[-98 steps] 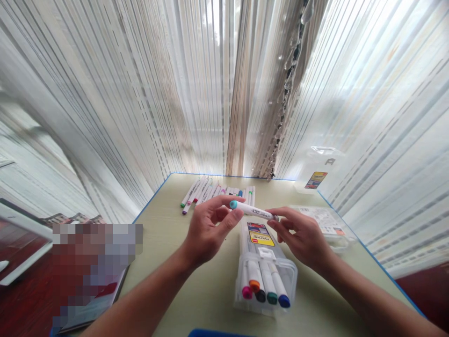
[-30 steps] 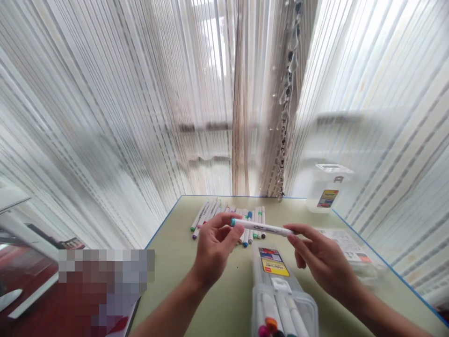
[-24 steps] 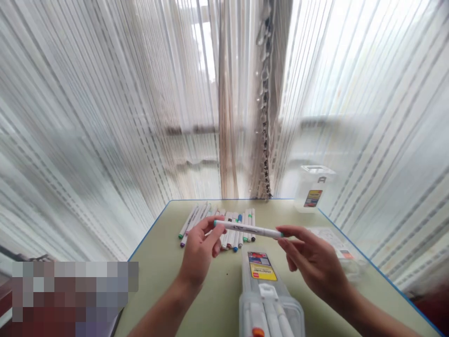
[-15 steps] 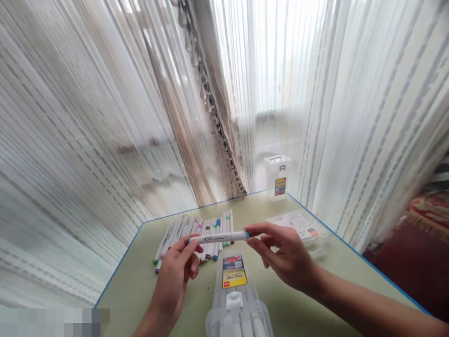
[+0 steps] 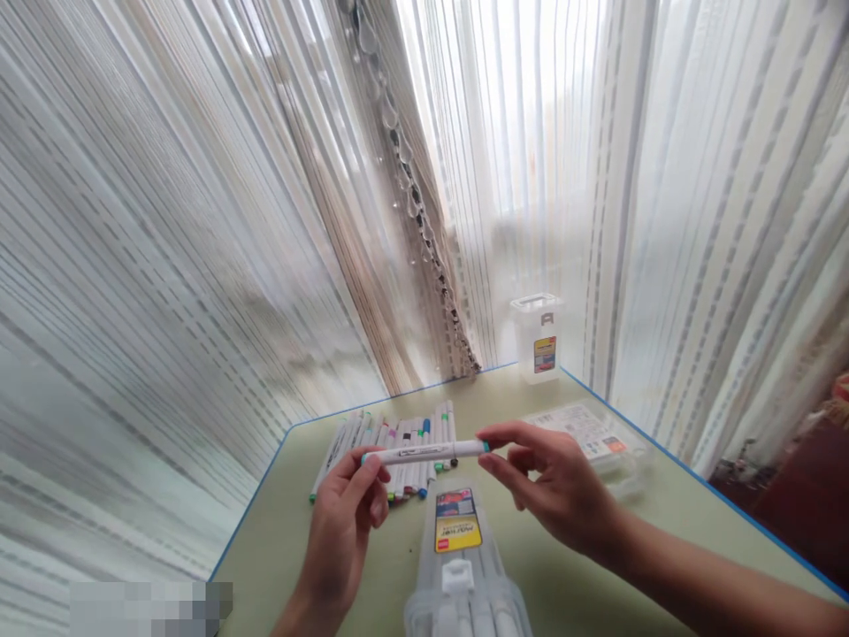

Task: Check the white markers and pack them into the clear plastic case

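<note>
Together, our left hand [image 5: 348,500] and right hand [image 5: 554,478] pinch a teal-ended white marker [image 5: 434,452] at opposite ends, leaving its printed barrel [image 5: 415,453] uncovered. We hold it nearly level near the clear marker case [image 5: 457,531] and loose markers [image 5: 407,433], its exact height being hard to judge.

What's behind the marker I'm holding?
Behind the marker between your left hand and right hand, loose white markers lie on the table. The held marker and left hand cover parts of them, so those can't be seen.
</note>
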Demonstrator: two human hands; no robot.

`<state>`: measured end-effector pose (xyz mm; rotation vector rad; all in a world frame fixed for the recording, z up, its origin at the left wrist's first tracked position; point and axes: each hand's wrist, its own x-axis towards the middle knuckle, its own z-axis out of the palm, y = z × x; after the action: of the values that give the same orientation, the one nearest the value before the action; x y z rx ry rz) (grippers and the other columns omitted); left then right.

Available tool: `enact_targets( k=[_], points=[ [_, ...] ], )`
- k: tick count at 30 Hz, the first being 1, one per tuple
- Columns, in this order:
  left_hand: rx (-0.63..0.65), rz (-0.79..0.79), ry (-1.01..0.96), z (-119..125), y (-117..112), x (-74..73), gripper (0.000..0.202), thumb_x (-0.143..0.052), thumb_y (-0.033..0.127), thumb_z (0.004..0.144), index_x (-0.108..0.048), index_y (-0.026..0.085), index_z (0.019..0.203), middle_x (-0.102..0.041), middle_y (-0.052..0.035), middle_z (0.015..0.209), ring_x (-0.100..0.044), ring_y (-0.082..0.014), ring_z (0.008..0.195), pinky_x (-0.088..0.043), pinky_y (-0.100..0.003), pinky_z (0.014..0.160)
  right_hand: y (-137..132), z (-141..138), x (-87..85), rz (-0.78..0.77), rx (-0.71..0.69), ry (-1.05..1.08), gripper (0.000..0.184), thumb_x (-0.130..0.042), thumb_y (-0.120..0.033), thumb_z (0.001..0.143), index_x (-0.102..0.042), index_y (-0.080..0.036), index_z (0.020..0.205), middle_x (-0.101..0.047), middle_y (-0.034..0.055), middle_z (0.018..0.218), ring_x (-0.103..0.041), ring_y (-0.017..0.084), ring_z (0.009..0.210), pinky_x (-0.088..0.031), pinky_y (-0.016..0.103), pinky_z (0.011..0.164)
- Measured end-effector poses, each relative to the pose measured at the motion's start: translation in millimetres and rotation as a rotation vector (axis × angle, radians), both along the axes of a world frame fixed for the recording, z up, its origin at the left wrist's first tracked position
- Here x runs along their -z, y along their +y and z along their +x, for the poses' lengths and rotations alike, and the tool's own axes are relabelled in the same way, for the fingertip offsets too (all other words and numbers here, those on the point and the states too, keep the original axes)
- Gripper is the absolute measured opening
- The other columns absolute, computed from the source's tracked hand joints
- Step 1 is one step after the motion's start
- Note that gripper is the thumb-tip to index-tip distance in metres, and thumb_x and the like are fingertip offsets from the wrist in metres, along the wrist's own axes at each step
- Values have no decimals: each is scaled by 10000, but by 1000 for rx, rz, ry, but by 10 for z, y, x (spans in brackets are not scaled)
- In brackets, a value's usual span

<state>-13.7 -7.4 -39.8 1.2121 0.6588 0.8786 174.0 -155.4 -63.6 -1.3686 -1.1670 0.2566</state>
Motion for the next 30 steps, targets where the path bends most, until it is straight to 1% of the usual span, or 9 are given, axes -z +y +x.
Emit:
enact_targets(
  k=[5,9,12,17,19,23,27,30],
  points=[
    [33,15,-57,-18,-30,-37,309,-804,401,764,-665,158,896,-554,46,658,-406,-25,470,-303,-161,447,-6,25,29,-2,-5,35,268,-668,-397,920,-689,-171,1062,-629,-21,586,-555,98,400,-424,216,425],
    [44,8,-76,-23,-39,-52,298,-799,386,766,-669,158,907,-540,48,625,-402,-29,469,-289,-163,447,-21,29,54,-9,5,42,270,-675,-400,915,-687,-180,1071,-628,-21,578,-559,105,406,-435,218,426],
    [45,-5,-86,-28,-43,-51,305,-807,381,750,-673,152,900,-562,37,636,-406,-29,467,-280,-166,442,-31,29,84,-21,-1,64,278,-682,-408,908,-686,-184,1073,-639,-11,606,-562,109,418,-425,217,413],
    [58,-24,-99,-41,-44,-54,309,-813,369,737,-687,147,912,-603,20,657,-429,-34,472,-292,-169,447,-42,31,136,-37,-4,101,285,-678,-408,913,-673,-185,1091,-590,-28,549,-540,118,425,-397,220,411],
    [64,-27,-102,-42,-43,-59,305,-813,368,738,-692,146,908,-602,21,644,-432,-36,471,-293,-169,447,-44,31,143,-33,-6,106,284,-674,-407,916,-668,-183,1091,-592,-25,551,-533,118,428,-393,223,415],
    [79,-39,-101,-34,-49,-60,292,-809,374,746,-695,145,886,-585,27,597,-426,-39,467,-289,-166,444,-53,34,135,-17,-13,96,262,-663,-402,923,-665,-183,1066,-574,-29,542,-526,119,427,-379,218,402],
    [90,-47,-96,-24,-55,-48,282,-807,373,753,-697,141,869,-582,26,581,-422,-38,468,-290,-165,445,-81,29,114,2,-6,69,225,-652,-385,933,-661,-190,1045,-547,-42,522,-528,120,424,-390,216,407],
    [94,-40,-92,-23,-47,-43,271,-804,362,759,-701,138,871,-594,21,591,-423,-39,470,-292,-165,444,-102,19,101,13,2,22,211,-657,-366,931,-663,-192,1051,-565,-37,527,-529,119,419,-391,216,409]
  ],
)
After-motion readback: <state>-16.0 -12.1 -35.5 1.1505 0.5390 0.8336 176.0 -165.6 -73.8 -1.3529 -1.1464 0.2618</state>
